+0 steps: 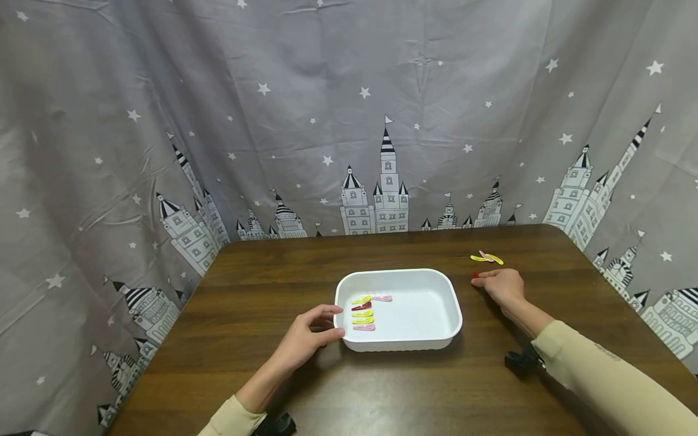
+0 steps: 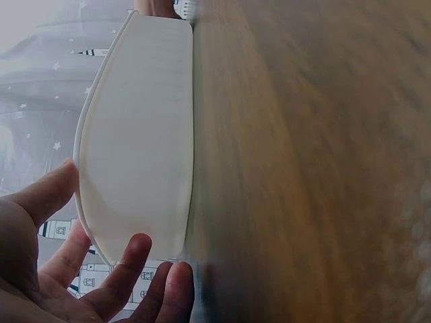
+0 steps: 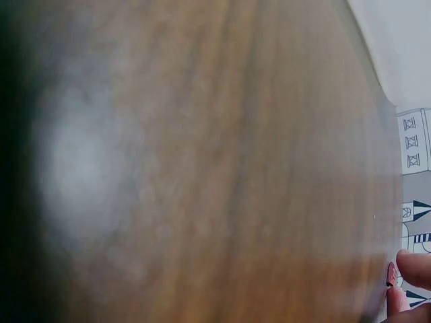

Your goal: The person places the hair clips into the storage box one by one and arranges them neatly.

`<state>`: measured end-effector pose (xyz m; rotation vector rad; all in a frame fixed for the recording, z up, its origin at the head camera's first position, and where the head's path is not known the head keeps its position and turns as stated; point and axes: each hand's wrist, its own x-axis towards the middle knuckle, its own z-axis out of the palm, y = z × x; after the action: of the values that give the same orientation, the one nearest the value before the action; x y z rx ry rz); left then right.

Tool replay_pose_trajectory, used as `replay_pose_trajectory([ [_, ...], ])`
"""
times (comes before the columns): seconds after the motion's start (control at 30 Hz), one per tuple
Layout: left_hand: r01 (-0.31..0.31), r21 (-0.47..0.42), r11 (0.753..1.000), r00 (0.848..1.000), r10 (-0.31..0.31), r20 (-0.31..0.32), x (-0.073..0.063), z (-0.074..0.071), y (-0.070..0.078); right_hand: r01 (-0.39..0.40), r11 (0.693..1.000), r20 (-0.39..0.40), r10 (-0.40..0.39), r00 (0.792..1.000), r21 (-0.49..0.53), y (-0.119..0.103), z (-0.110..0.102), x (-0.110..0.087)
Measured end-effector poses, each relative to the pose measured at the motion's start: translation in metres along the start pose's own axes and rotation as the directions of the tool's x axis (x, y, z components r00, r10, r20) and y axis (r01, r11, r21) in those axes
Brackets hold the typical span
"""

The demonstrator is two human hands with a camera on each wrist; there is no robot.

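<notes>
A white tray sits mid-table with several snap hair clips along its left side. A red clip, yellow clips and a pink clip form a column, and another pink clip lies beside the top one. My left hand touches the tray's left end, thumb and fingers spread along the rim; the left wrist view shows the outer wall against them. Right of the tray, my right hand pinches a small red hair clip between thumb and fingertips, low over the table.
Beyond my right hand lies a small pile of yellow clips with a pink clip. The brown wooden table ends at a grey curtain printed with castles and stars. Dark wrist devices sit at both sleeves.
</notes>
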<state>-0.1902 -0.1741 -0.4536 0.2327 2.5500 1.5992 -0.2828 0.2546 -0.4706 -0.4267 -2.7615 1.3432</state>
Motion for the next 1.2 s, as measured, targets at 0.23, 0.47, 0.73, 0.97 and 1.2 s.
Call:
replay_pose_trajectory([
  [0.23, 0.006, 0.001, 1.0, 1.0, -0.006, -0.003, -0.0003, 0.0002, 0.0001, 0.016, 1.0, -0.008, -0.016, 1.0, -0.016, -0.0023, 0.0012, -0.0011],
  [0.47, 0.009, -0.011, 1.0, 1.0, -0.009, 0.002, -0.0005, 0.0005, 0.0009, 0.015, 1.0, -0.017, -0.015, 1.0, 0.002, -0.0004, 0.001, -0.0006],
  [0.73, 0.0, -0.013, 1.0, 1.0, 0.0, 0.002, -0.0009, 0.0006, -0.0001, 0.033, 0.999, -0.018, -0.033, 0.999, 0.012, 0.0006, 0.0017, 0.0003],
  [0.97, 0.011, -0.027, 1.0, 1.0, -0.011, -0.003, -0.0018, 0.0001, 0.0027, 0.046, 0.999, -0.01, -0.046, 0.999, 0.009, 0.0021, 0.0023, 0.0009],
  [1.2, 0.012, -0.016, 1.0, 1.0, -0.012, -0.004, -0.0011, -0.0001, 0.0026, 0.076, 0.997, 0.034, -0.076, 0.997, 0.003, 0.0023, -0.0006, -0.0012],
])
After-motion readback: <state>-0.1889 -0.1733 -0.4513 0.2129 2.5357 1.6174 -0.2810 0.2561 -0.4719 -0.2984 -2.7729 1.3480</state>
